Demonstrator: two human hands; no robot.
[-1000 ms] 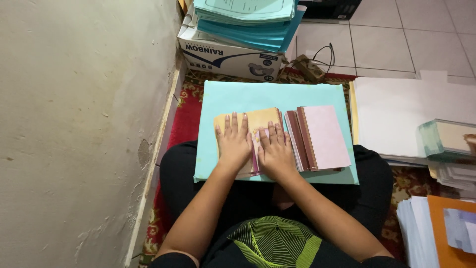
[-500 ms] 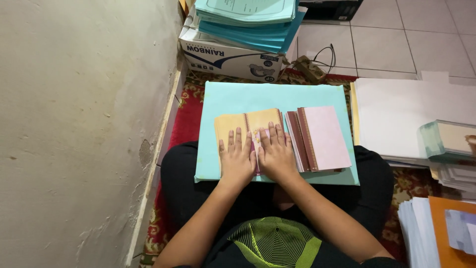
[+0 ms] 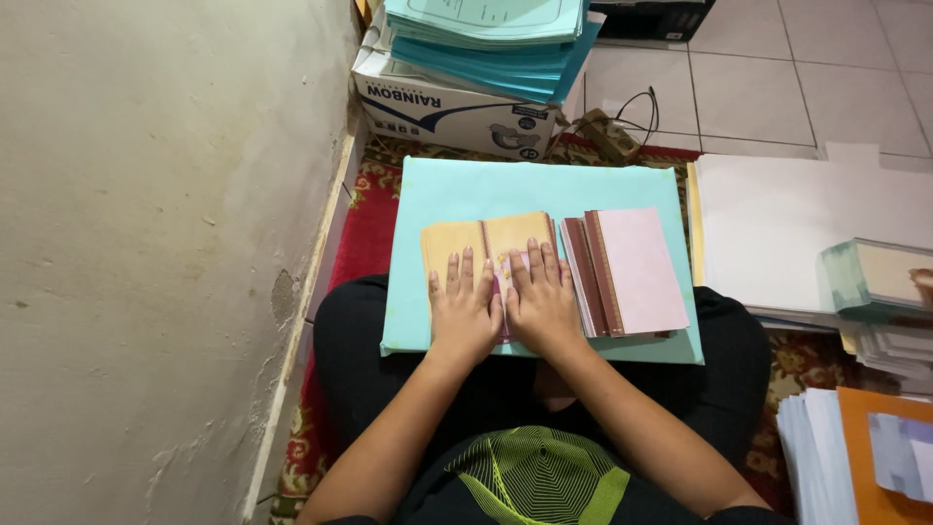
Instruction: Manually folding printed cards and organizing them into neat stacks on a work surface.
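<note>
A light turquoise board (image 3: pixel 466 190) rests across my lap. On it lies a tan folded card (image 3: pixel 486 235) with a crease down its middle. My left hand (image 3: pixel 465 309) lies flat on the card's left half, fingers spread. My right hand (image 3: pixel 541 301) presses flat beside it on the right half, thumbs nearly touching; a bit of pink shows between them. Just right of my right hand sits a stack of pink cards with brown spines (image 3: pixel 627 272).
A plaster wall (image 3: pixel 146 243) runs along the left. A cardboard box (image 3: pixel 452 102) topped with teal folders (image 3: pixel 491 29) stands ahead. White paper sheets (image 3: pixel 797 224) and stacks (image 3: pixel 875 282) lie right; an orange folder (image 3: pixel 880 457) at lower right. Red patterned rug beneath.
Both hands have slid toward me along the tan card, uncovering more of its far half. The pink stack has stayed put.
</note>
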